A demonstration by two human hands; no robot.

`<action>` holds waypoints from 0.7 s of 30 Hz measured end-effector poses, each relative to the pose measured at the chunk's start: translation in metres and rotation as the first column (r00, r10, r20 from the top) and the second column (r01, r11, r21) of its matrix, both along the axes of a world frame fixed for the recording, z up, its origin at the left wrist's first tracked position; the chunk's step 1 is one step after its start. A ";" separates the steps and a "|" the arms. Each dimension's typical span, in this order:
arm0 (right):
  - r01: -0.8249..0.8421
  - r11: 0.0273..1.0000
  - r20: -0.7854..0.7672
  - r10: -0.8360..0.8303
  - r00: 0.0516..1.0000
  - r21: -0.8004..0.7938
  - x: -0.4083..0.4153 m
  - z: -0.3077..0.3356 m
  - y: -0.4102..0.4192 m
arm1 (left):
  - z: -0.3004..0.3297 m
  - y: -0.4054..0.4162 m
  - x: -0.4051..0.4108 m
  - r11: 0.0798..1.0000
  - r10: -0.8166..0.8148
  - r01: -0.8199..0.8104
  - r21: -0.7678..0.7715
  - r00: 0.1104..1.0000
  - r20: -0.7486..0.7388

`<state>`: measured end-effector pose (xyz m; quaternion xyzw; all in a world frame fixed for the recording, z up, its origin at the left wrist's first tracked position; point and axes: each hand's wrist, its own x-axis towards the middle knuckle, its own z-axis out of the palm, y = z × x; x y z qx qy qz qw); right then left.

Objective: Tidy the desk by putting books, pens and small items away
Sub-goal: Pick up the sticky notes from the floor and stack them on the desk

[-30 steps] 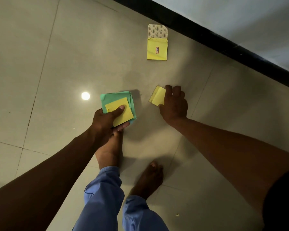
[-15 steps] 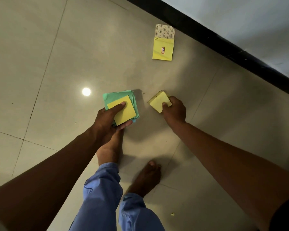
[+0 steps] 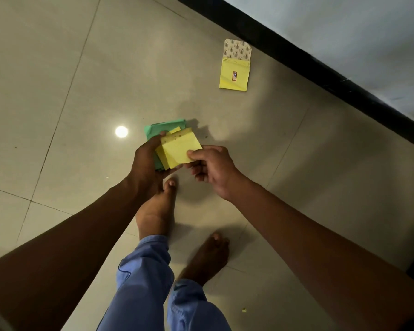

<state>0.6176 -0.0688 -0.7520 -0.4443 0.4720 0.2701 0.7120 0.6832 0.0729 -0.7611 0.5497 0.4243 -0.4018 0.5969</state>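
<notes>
Stacking the small yellow sticky-note pad [image 3: 180, 149], pinched in the right hand [image 3: 210, 172], onto the green-and-yellow paper stack [image 3: 158, 130] in the left hand's [image 3: 146, 161] grip. Next, I'd say: the yellow packet [image 3: 234, 74] on the floor.

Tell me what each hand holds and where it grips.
The left hand grips the stack of green and yellow notes from its left side and underneath. The right hand pinches the yellow pad at its lower right corner.

Dim, lamp glare [image 3: 121, 131] on tiles
</notes>
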 end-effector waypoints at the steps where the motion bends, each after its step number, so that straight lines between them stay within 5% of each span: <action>1: -0.010 1.000 -0.018 0.010 1.000 0.007 0.006 0.000 0.002 | 0.002 0.000 0.001 0.998 0.005 -0.006 -0.058 1.000 -0.018; 6: -0.039 0.998 -0.100 0.034 0.994 -0.049 0.029 -0.004 0.014 | 0.001 0.009 0.002 0.968 -0.059 0.062 -0.244 0.998 0.019; 12: -0.357 0.847 -0.087 0.352 0.932 -0.393 0.030 -0.008 0.010 | -0.007 0.011 0.004 0.991 -0.101 0.107 -0.081 0.992 0.080; 15: -0.441 0.635 -0.206 0.410 0.888 -0.635 0.035 -0.024 -0.015 | -0.009 0.015 0.010 0.996 -0.022 0.026 -0.084 0.999 0.048; 21: -0.441 0.017 -0.344 0.599 0.723 -0.897 0.077 -0.054 -0.099 | -0.008 0.023 0.020 0.992 -0.029 0.035 -0.125 0.999 0.042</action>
